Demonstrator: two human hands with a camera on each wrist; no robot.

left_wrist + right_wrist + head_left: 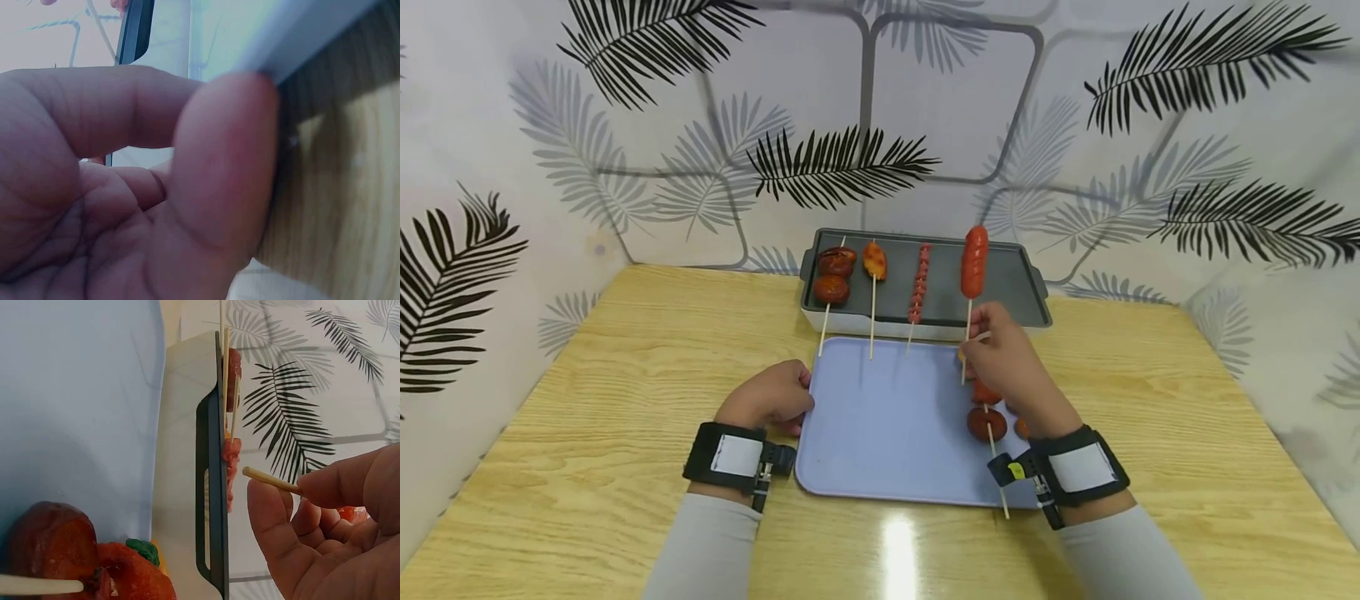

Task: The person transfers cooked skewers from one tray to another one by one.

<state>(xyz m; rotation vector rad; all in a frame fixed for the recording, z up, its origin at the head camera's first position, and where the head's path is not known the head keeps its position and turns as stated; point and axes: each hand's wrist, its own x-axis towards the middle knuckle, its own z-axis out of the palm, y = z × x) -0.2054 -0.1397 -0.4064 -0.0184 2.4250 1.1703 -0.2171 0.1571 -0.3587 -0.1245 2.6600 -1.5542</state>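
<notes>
Above the grill pan [1006, 287], a sausage skewer [974, 262] is pinched in the right hand [1011, 362]; the left hand [775, 396] grips the tray [887, 425]. Placing seems in hand; next, lower it flat.

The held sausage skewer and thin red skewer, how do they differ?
The right hand holds the sausage skewer, while the thin red skewer lies on the griddle. The sausage skewer carries one thick piece; the thin red skewer, several small ones. Both have red food on sticks.
</notes>
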